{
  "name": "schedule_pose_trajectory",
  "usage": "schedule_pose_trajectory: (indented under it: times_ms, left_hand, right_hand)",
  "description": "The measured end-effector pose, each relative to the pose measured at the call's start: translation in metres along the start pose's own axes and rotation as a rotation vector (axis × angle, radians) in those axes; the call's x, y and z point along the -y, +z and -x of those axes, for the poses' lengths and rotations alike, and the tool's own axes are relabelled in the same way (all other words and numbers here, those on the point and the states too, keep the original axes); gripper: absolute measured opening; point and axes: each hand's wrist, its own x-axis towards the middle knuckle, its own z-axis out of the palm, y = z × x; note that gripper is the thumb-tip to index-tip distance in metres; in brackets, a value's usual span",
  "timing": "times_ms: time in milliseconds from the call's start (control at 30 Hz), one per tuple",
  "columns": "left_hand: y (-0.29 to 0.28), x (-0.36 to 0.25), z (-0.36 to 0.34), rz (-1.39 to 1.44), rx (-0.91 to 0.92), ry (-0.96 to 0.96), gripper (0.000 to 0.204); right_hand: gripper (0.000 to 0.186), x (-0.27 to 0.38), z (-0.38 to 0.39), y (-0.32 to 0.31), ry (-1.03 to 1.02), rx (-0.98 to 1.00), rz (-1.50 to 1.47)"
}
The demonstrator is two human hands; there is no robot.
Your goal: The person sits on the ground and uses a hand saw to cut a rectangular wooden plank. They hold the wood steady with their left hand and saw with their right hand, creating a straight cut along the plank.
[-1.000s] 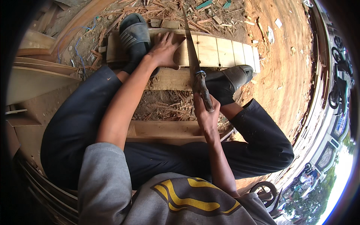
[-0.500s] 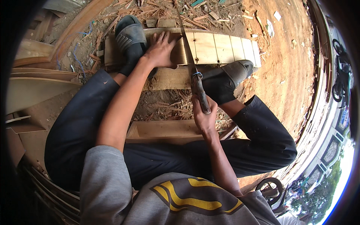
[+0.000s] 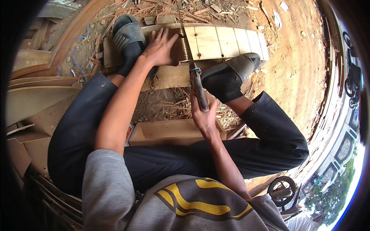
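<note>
My right hand (image 3: 204,117) is closed round the worn, dark handle of a handsaw (image 3: 195,84). The saw's narrow blade points away from me and crosses a pale wooden board (image 3: 227,41) marked with several dark cross lines. Just left of the blade, a brown, curved-looking piece (image 3: 179,47) lies on the board. My left hand (image 3: 160,50) rests on this piece and the board, fingers spread and thumb toward the blade. My sandalled left foot (image 3: 129,35) stands on the board's left part. My sandalled right foot (image 3: 235,73) is against its near right edge.
A thicker timber (image 3: 165,77) lies under the board. Nearer my legs is an open wooden box or frame (image 3: 169,129). Wood splinters (image 3: 200,15) litter the ground beyond. Thin panels (image 3: 42,100) are stacked at left; a wheel (image 3: 281,191) shows at lower right.
The saw and my right hand have shifted slightly left and away from me, bringing the blade close beside the brown piece. My left hand stays spread on the board. The whole view has shifted slightly.
</note>
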Motion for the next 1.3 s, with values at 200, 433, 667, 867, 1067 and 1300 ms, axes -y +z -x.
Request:
schedule_pose_trajectory:
  times_ms: [200, 433, 667, 867, 1067, 1300]
  left_hand:
    - [-0.005, -0.003, 0.001, 0.027, -0.001, 0.003, 0.111]
    - [-0.003, -0.004, 0.000, 0.013, -0.026, 0.012, 0.111]
    - [-0.002, 0.000, -0.001, -0.009, -0.033, 0.004, 0.113]
    - [-0.006, -0.003, 0.002, 0.015, -0.009, 0.008, 0.111]
    - [0.000, -0.001, 0.000, -0.014, -0.024, 0.015, 0.112]
    - [0.002, 0.003, 0.000, 0.020, -0.058, 0.021, 0.109]
  right_hand:
    - [0.021, -0.005, 0.010, -0.002, 0.007, 0.008, -0.009]
    - [0.015, 0.001, 0.010, -0.001, 0.013, -0.009, -0.004]
    - [0.020, -0.003, -0.004, 0.003, -0.046, -0.026, -0.015]
    - [0.017, 0.000, 0.009, -0.002, -0.028, 0.003, -0.024]
    - [0.016, -0.007, -0.002, 0.004, -0.072, -0.010, -0.059]
    - [0.015, -0.008, 0.001, 0.001, -0.049, -0.013, 0.021]
